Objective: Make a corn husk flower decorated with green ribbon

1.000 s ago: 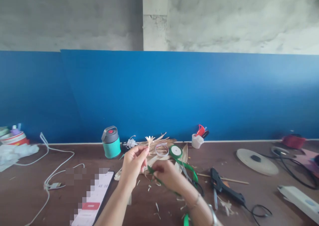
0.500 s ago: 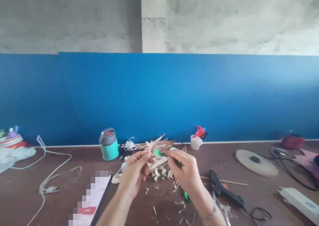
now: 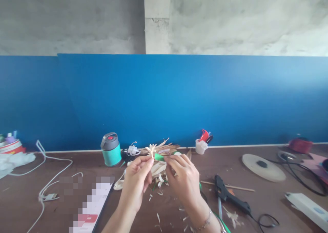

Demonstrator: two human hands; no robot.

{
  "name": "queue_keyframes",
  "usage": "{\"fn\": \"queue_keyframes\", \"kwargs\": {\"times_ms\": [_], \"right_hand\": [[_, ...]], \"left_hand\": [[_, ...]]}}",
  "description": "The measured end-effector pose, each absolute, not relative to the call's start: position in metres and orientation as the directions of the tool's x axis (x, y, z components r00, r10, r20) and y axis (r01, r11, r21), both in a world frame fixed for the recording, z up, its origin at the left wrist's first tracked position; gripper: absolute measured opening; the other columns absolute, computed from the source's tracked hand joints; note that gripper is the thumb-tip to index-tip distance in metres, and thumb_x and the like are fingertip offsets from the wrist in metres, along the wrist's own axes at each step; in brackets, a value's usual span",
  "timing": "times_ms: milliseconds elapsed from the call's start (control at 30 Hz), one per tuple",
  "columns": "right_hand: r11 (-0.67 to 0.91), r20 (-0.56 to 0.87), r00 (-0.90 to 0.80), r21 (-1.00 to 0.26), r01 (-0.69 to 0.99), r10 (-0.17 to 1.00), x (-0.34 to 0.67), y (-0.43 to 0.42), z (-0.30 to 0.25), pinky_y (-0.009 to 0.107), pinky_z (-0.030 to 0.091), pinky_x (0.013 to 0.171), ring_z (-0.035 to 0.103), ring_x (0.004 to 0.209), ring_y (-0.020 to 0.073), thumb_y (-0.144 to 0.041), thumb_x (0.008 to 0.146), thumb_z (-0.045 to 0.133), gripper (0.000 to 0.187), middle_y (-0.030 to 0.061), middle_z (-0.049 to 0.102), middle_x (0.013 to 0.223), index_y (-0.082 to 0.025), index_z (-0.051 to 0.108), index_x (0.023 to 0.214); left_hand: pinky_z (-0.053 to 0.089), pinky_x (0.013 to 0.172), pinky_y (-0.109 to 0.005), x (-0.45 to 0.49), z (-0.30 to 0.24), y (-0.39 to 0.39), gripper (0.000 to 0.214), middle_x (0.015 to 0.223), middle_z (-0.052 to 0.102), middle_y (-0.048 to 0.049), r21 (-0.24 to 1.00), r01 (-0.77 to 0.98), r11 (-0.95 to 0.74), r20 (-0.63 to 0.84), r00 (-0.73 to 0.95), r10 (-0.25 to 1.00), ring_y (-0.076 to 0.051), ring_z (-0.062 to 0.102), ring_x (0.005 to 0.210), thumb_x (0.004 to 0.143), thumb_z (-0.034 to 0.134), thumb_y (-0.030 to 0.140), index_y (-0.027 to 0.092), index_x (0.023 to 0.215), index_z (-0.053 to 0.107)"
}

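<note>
My left hand (image 3: pixel 137 181) is raised over the brown table (image 3: pixel 258 198), fingers pinched on the stem of a small straw flower (image 3: pixel 151 149) with pale petals. My right hand (image 3: pixel 183 180) is close beside it, fingers pinched on the end of a green ribbon (image 3: pixel 159 156) held right against the flower's base. The ribbon trails down past my right wrist to the table edge. Behind my hands lie a heap of dried straw strips (image 3: pixel 161 168) and cut scraps.
A teal flask (image 3: pixel 111 149), a black glue gun (image 3: pixel 227 193) with cord, a white cup of tools (image 3: pixel 201 144), a round white disc (image 3: pixel 263 166), a white cable (image 3: pixel 43 178), a phone (image 3: pixel 89 209) and a white box (image 3: pixel 309 207) lie on the table.
My right hand rose from low on the table with the green ribbon and came up against the flower in my left hand. The left hand stayed nearly in place.
</note>
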State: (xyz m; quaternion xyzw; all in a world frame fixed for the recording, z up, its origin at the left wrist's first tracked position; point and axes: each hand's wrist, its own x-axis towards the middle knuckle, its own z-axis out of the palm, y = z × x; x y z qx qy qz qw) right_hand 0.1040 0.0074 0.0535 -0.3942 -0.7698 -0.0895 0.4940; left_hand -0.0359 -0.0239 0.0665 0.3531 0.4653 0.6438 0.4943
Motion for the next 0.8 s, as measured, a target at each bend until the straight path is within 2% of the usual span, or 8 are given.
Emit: {"fn": "queue_keyframes", "kwargs": {"times_ms": [133,200,267,333,400,467,633,800], "right_hand": [[0.709,0.836,-0.196,-0.283,0.646,0.513,0.097,0.005,0.052,0.033,0.046,0.075,0.058,0.080,0.0212,-0.005,0.076,0.051,0.026,0.0054,0.071,0.084,-0.021,0.070,0.082],[0.727,0.811,-0.208,-0.336,0.599,0.546,0.096,0.004,0.052,0.035,0.046,0.077,0.058,0.082,0.0216,-0.005,0.075,0.050,0.027,0.0057,0.071,0.088,-0.021,0.070,0.082],[0.720,0.745,-0.220,-0.454,0.525,0.630,0.097,0.003,0.054,0.035,0.046,0.081,0.059,0.087,0.0220,-0.005,0.073,0.051,0.026,0.0059,0.071,0.092,-0.021,0.070,0.083],[0.652,0.623,-0.221,-0.640,0.407,0.750,0.097,0.003,0.056,0.034,0.046,0.081,0.060,0.089,0.0213,-0.009,0.074,0.053,0.023,0.0058,0.070,0.094,-0.020,0.068,0.086],[0.522,0.473,-0.230,-0.815,0.252,0.850,0.097,0.003,0.057,0.029,0.048,0.073,0.061,0.085,0.0196,-0.018,0.079,0.053,0.019,0.0056,0.068,0.091,-0.019,0.065,0.095],[0.405,0.363,-0.253,-0.905,0.134,0.897,0.097,0.005,0.056,0.026,0.047,0.064,0.060,0.077,0.0177,-0.029,0.083,0.052,0.021,0.0048,0.067,0.084,-0.018,0.063,0.098],[0.286,0.252,-0.275,-0.954,0.094,0.928,0.104,0.012,0.055,0.022,0.035,0.050,0.044,0.055,0.0104,-0.035,0.079,0.058,0.022,-0.0028,0.050,0.058,-0.015,0.059,0.070],[0.337,0.299,-0.302,-0.938,0.081,0.905,0.117,0.011,0.067,0.021,0.035,0.051,0.042,0.057,0.0104,-0.034,0.082,0.055,0.017,-0.0033,0.049,0.063,-0.017,0.058,0.079]], "left_hand": [[0.020,0.032,-0.015,-0.035,0.063,-0.023,0.034,0.037,0.044,0.0081,0.966,-0.232,-0.111,0.036,-0.305,0.952,-0.004,0.034,0.033,0.064,0.074,0.043,0.014,0.080,0.066],[0.021,0.033,-0.015,-0.036,0.062,-0.022,0.034,0.037,0.044,0.0078,0.967,-0.229,-0.114,0.037,-0.316,0.948,-0.004,0.034,0.033,0.064,0.074,0.043,0.013,0.079,0.066],[0.020,0.034,-0.015,-0.037,0.061,-0.021,0.034,0.037,0.044,0.0079,0.962,-0.245,-0.117,0.034,-0.322,0.946,-0.003,0.033,0.033,0.064,0.074,0.042,0.012,0.078,0.067],[0.020,0.035,-0.015,-0.038,0.061,-0.020,0.032,0.037,0.043,0.0078,0.957,-0.268,-0.114,0.025,-0.317,0.948,-0.003,0.032,0.034,0.065,0.074,0.040,0.012,0.077,0.067],[0.020,0.035,-0.015,-0.037,0.061,-0.021,0.030,0.038,0.044,0.0075,0.954,-0.282,-0.105,0.015,-0.304,0.953,-0.003,0.032,0.036,0.065,0.074,0.038,0.012,0.077,0.068],[0.021,0.036,-0.014,-0.036,0.062,-0.021,0.027,0.038,0.044,0.0072,0.955,-0.282,-0.089,0.007,-0.280,0.960,-0.003,0.033,0.037,0.066,0.074,0.037,0.012,0.076,0.067],[0.020,0.036,-0.014,-0.035,0.065,-0.023,0.028,0.039,0.044,0.0065,0.959,-0.275,-0.069,0.002,-0.236,0.972,-0.004,0.034,0.039,0.065,0.074,0.038,0.013,0.073,0.067],[0.017,0.033,-0.013,-0.036,0.063,-0.023,0.028,0.043,0.050,0.0052,0.970,-0.242,-0.030,-0.020,-0.202,0.979,-0.004,0.033,0.035,0.068,0.070,0.041,0.014,0.076,0.067]]}}
